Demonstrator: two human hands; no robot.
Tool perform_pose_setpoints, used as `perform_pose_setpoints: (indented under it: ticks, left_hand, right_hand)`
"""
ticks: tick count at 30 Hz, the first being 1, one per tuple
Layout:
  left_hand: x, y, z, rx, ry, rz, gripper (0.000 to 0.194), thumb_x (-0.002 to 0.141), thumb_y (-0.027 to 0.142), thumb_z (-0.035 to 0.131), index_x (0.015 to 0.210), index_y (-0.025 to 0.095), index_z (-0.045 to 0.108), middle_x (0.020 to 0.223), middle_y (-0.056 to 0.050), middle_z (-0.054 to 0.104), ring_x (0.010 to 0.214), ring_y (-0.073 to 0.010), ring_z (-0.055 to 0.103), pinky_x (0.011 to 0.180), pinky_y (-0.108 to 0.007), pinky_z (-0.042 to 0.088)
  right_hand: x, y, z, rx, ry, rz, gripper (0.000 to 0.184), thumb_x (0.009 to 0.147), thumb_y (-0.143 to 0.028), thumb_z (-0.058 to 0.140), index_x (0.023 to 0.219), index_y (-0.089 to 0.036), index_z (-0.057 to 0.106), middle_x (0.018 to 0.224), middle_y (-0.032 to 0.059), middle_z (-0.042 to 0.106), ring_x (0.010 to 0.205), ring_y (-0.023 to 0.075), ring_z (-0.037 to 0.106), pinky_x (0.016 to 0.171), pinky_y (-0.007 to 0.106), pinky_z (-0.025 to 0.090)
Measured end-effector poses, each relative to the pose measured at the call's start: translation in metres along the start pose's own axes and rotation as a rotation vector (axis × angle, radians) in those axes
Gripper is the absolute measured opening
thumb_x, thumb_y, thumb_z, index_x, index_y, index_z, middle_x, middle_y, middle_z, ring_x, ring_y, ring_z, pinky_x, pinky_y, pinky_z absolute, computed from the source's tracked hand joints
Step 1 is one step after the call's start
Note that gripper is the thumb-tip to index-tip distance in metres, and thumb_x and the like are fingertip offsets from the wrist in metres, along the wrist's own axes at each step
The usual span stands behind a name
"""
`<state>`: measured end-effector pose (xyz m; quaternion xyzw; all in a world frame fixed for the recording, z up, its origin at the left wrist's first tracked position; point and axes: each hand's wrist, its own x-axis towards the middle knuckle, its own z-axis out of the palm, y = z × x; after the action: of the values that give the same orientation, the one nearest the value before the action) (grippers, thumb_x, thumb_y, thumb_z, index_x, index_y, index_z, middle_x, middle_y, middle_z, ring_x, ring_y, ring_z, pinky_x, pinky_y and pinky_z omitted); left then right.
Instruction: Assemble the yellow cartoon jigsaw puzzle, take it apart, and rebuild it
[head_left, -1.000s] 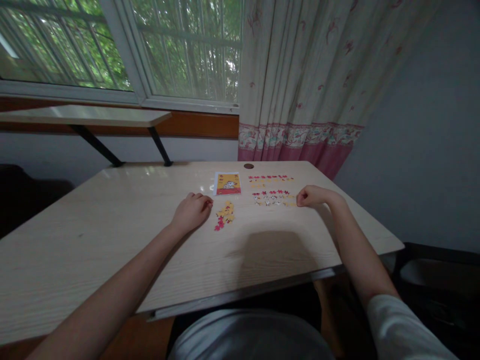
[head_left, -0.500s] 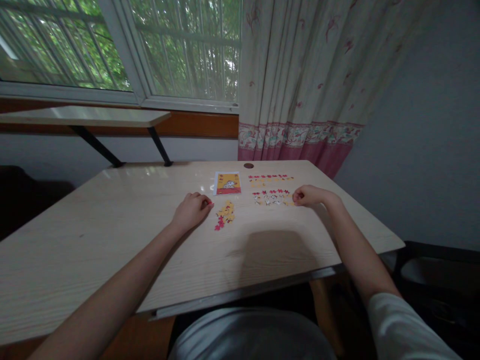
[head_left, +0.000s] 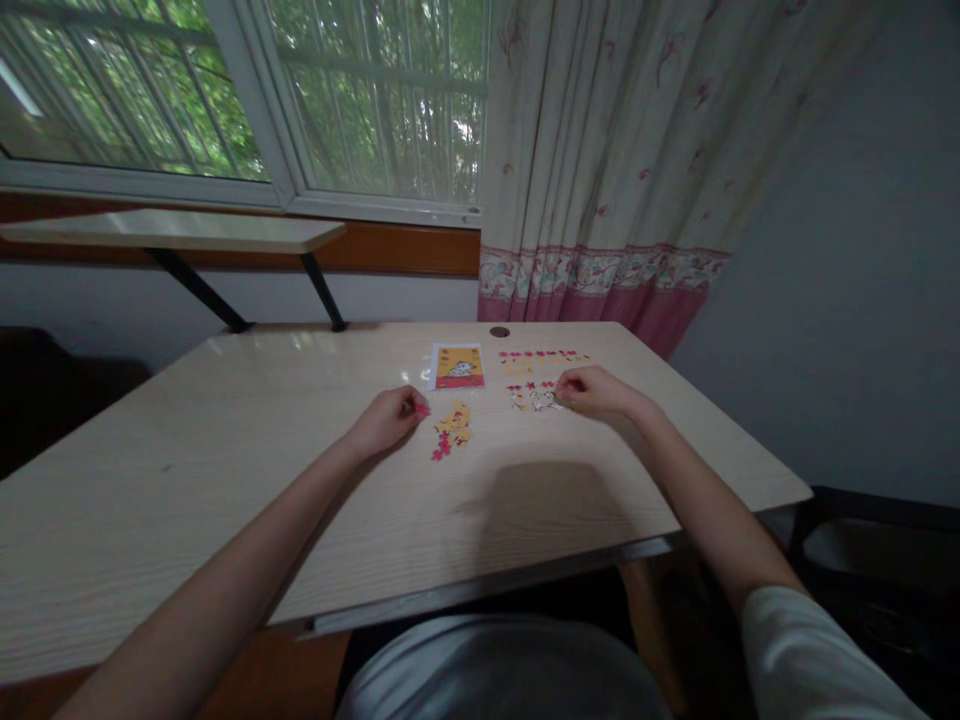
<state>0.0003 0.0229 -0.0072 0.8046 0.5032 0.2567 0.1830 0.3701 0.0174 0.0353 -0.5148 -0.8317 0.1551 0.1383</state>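
Observation:
My left hand point(head_left: 390, 415) is closed in a pinch on a small red puzzle piece point(head_left: 423, 409). Just right of it lies a loose pile of yellow and red puzzle pieces point(head_left: 454, 428). My right hand point(head_left: 589, 390) is over the right end of the lower rows of red and white pieces point(head_left: 532, 399), its fingers pinched together; what they hold, if anything, is hidden. Farther back, rows of red and yellow pieces point(head_left: 538, 354) lie on the table. A picture card point(head_left: 459, 367) with a white animal on yellow and red lies between the hands.
The pale wooden table point(head_left: 225, 480) has a raised shelf point(head_left: 172, 230) at its back left and a round cable hole point(head_left: 499, 332) near the back edge. Behind stand a barred window point(head_left: 375, 100) and a curtain point(head_left: 600, 150). A dark chair point(head_left: 862, 530) is at right.
My right hand has moved left along the lower rows and now covers their right end. My left hand stays near the pile, with more of its red piece showing.

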Motion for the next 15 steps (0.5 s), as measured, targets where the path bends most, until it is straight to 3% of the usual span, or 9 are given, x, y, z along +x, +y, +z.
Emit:
perform_pose_setpoints:
  ticks: [6,9,12,15]
  left_hand:
    - [-0.004,0.013,0.001,-0.057,0.017,0.074,0.024,0.077,0.031,0.05,0.092,0.015,0.06,0.075,-0.004,0.063,0.061,-0.0139,0.051,0.059,-0.025,0.039]
    - [-0.006,0.025,0.003,-0.119,0.03,0.088,0.022,0.079,0.033,0.05,0.086,0.017,0.064,0.082,-0.005,0.066,0.07,-0.0156,0.054,0.066,-0.028,0.041]
    - [-0.008,0.036,0.011,-0.324,0.019,0.059,0.02,0.079,0.033,0.053,0.082,0.016,0.063,0.081,-0.005,0.066,0.075,-0.0164,0.057,0.07,-0.029,0.044]
    - [-0.009,0.044,0.022,-0.545,0.026,-0.032,0.02,0.074,0.035,0.06,0.078,0.016,0.062,0.073,-0.004,0.065,0.064,-0.0142,0.057,0.059,-0.026,0.045]
  right_hand:
    - [0.004,-0.041,0.028,0.096,0.008,-0.208,0.018,0.08,-0.026,0.052,0.082,-0.014,0.065,0.063,-0.0009,0.055,0.057,0.0079,0.046,0.055,0.019,0.03]
    - [0.002,-0.058,0.041,0.101,0.023,-0.281,0.016,0.081,-0.025,0.053,0.082,-0.015,0.066,0.064,-0.0005,0.057,0.058,0.0082,0.048,0.056,0.019,0.032]
    - [0.001,-0.072,0.055,0.085,0.069,-0.322,0.016,0.082,-0.026,0.053,0.084,-0.017,0.066,0.067,0.0004,0.06,0.059,0.009,0.05,0.058,0.019,0.033]
    - [0.001,-0.083,0.068,0.076,0.169,-0.329,0.016,0.082,-0.026,0.053,0.087,-0.019,0.066,0.073,0.0017,0.063,0.063,0.0102,0.053,0.061,0.02,0.036]
